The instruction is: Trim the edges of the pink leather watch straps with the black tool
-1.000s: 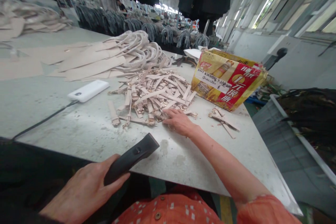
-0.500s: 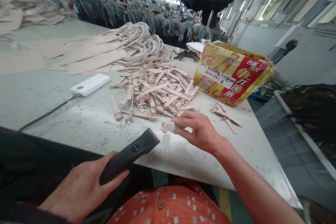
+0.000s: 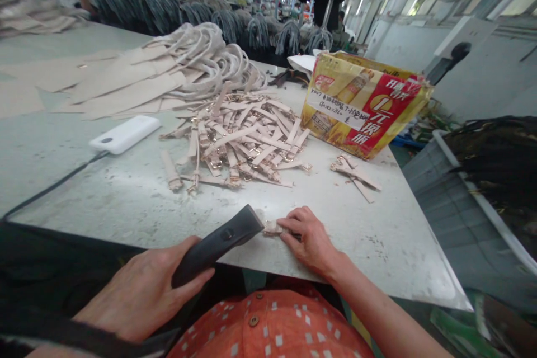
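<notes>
My left hand [image 3: 146,282] is wrapped round a black hair clipper [image 3: 218,243], its head pointing up and right. In my right hand [image 3: 308,238] is a beige buckle strap [image 3: 272,227], pressed against the table near its front edge. The clipper's head is right beside the buckle end of that strap; whether they touch I cannot tell. My fingers hide the rest of the strap. Behind both hands lies a heap of beige buckle straps [image 3: 247,142] with gold-coloured buckles. A few crossed straps [image 3: 356,176] lie to the right of the heap.
A yellow and red carton [image 3: 361,106] stands at the back right of the table [image 3: 126,207]. At left are a white power bank [image 3: 125,134] with a black cable, and beige panels with looped handles [image 3: 201,61]. A grey bin [image 3: 474,196] stands beyond the right edge.
My right hand has lowered the strap toward me onto the table. My left hand has brought the clipper right, close to the strap's buckle end. The view has shifted slightly.
</notes>
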A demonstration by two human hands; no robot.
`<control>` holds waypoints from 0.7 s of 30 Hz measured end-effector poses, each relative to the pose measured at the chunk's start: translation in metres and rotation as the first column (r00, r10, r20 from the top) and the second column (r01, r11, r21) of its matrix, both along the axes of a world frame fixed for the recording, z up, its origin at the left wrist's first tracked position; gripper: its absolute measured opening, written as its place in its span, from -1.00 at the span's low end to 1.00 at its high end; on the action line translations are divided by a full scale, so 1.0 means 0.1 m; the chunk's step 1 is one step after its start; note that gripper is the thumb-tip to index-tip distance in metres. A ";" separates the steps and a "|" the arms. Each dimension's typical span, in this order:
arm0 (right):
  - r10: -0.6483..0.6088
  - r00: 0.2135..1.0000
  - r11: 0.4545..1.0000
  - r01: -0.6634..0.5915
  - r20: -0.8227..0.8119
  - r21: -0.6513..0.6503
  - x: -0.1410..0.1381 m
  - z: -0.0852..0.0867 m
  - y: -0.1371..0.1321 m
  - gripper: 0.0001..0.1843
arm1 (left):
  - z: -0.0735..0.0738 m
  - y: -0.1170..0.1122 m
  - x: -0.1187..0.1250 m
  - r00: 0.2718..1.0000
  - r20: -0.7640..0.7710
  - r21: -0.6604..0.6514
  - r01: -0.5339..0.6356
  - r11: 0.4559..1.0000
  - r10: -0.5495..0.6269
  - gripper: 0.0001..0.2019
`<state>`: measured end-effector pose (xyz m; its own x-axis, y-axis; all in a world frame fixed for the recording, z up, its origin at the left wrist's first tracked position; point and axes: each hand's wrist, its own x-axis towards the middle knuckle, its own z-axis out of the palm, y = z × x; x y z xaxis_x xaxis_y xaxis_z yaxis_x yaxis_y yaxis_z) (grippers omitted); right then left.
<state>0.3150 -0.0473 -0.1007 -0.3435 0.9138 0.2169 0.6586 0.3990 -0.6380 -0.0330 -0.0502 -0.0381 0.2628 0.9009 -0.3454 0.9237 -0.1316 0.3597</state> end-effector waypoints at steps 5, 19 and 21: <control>-0.021 0.999 1.000 0.021 0.044 -0.014 0.00 0.00 -0.01 -0.78 | 0.21 0.06 0.18 0.997 -0.051 -0.105 0.059 0.993 -0.065 -0.55; -0.039 0.999 0.990 0.039 0.000 0.136 0.01 -0.12 -0.03 -0.90 | 0.33 0.19 0.47 0.985 -0.087 -0.108 0.137 0.985 -0.146 -0.70; -0.048 0.999 0.993 0.047 0.007 0.111 0.03 -0.12 -0.05 -0.92 | 0.32 0.18 0.45 0.992 -0.053 -0.078 0.111 0.991 -0.116 -0.70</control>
